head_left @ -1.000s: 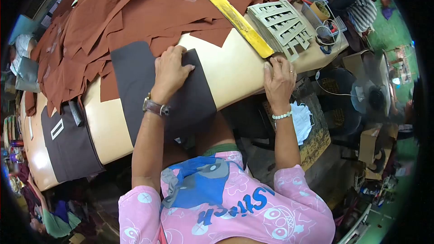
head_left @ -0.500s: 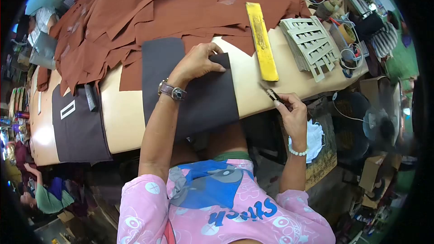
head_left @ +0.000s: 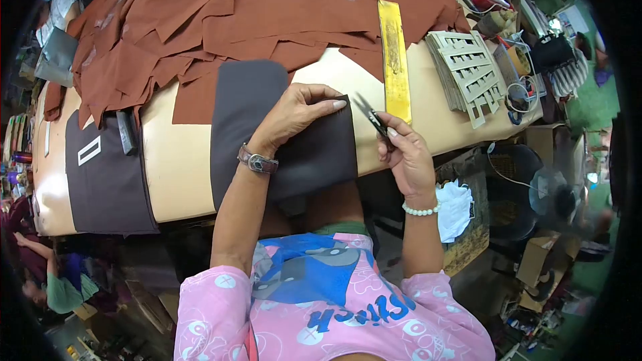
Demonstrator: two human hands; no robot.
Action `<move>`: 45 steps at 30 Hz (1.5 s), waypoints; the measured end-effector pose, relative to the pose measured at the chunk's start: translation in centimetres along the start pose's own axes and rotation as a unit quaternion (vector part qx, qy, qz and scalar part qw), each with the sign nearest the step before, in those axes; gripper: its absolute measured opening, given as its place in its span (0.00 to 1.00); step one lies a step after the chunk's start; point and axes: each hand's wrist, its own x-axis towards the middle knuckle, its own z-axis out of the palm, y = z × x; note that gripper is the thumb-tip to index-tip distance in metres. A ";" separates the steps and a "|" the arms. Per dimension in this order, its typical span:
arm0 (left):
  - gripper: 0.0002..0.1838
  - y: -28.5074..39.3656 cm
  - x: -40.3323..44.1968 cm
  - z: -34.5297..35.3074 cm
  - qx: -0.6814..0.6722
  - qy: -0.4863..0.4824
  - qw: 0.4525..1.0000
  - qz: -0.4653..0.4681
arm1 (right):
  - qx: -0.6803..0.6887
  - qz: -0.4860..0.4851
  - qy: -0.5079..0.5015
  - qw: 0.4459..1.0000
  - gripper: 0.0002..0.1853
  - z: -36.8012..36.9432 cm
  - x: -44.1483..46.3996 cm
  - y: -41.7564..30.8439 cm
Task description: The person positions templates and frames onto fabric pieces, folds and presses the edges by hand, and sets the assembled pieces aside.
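Observation:
My left hand (head_left: 302,110) pinches the upper right corner of a dark grey fabric piece (head_left: 304,160), which lies folded across the table and hangs over its near edge. Thumb and fingertips are pressed together on that corner. To the right, my right hand (head_left: 404,154) is closed round black-handled thread snips (head_left: 378,120). Their two thin blades point up and left, parted slightly, just beside the pinched corner and apart from it. A worn yellow bar (head_left: 394,60) lies behind the snips.
Brown material sheets (head_left: 267,13) are heaped along the table's back. Slotted pale templates (head_left: 468,70) are stacked at right. Another dark piece (head_left: 110,184) lies at left with a white rectangular frame (head_left: 89,151) and a dark block (head_left: 126,132). A person (head_left: 67,287) is at lower left.
My right hand has moved left and up, bringing the snips from the table's edge close to the fabric corner. My left hand now pinches lower, at the corner; the view has shifted slightly.

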 end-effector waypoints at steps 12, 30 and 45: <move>0.10 -0.2 -0.3 -0.1 -0.043 -0.010 0.999 0.001 | -0.191 -0.091 0.053 0.976 0.15 1.4 0.5 1.4; 0.09 0.2 -0.6 0.2 -0.028 -0.024 0.999 0.011 | -0.192 -0.067 0.036 0.978 0.18 0.6 0.6 1.3; 0.09 0.1 -0.6 0.2 -0.016 -0.019 1.000 0.008 | -0.183 -0.083 0.039 0.979 0.17 0.5 0.6 1.6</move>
